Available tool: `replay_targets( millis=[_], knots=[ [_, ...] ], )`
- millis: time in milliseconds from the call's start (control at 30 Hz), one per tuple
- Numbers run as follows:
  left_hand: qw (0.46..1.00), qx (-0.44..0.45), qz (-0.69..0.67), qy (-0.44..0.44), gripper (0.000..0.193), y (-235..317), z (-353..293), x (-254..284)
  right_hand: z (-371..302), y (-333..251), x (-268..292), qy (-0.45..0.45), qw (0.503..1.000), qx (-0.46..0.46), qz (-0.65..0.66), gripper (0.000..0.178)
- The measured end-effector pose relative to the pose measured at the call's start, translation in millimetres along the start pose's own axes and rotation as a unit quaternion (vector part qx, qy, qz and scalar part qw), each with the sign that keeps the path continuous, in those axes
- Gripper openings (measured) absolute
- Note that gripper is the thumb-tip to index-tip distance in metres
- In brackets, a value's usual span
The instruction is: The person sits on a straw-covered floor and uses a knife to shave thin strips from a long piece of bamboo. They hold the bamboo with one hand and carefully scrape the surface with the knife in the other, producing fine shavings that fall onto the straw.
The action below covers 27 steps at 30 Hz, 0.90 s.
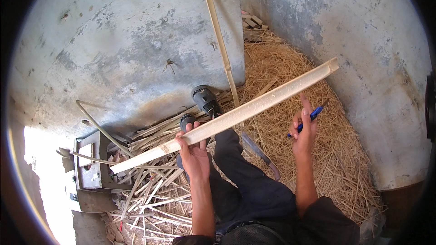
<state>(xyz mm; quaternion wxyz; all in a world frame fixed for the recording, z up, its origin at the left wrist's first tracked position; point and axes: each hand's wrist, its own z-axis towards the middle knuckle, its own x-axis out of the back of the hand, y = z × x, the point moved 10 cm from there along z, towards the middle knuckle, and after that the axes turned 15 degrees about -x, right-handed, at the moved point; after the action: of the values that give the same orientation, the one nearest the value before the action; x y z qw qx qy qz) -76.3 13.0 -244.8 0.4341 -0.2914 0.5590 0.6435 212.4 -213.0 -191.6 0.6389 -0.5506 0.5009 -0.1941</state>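
Observation:
My left hand (193, 147) grips a long pale split bamboo slat (254, 105) near its lower third; the slat runs from lower left up to the right, hollow side up. My right hand (305, 129) is raised just under the slat's upper part and holds a blue pen (309, 119) between its fingers, apart from the slat. My legs in dark trousers (245, 177) stretch out below, with dark shoes (205, 100) at the far end.
A machete-like blade (260, 152) lies on the straw (327, 163) beside my leg. Cut bamboo strips (150, 190) are piled at lower left near a grey metal box (91, 161). A thin bamboo stick (220, 36) leans on the concrete wall (136, 41).

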Motion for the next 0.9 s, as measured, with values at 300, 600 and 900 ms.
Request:
replay_targets(
  millis=[300,600,900],
  knots=[
    [0.998,0.019,0.062,0.012,0.041,17,-19,18,9,1,-37,-0.020,0.997,-0.052,0.056,0.043],
    [0.988,0.123,0.093,-0.010,0.062,15,-41,25,18,9,-34,-0.032,0.991,-0.094,0.090,0.045],
    [0.970,0.191,0.146,-0.026,0.061,8,-49,46,14,14,-37,-0.066,0.986,-0.110,0.110,0.040]
  ],
)
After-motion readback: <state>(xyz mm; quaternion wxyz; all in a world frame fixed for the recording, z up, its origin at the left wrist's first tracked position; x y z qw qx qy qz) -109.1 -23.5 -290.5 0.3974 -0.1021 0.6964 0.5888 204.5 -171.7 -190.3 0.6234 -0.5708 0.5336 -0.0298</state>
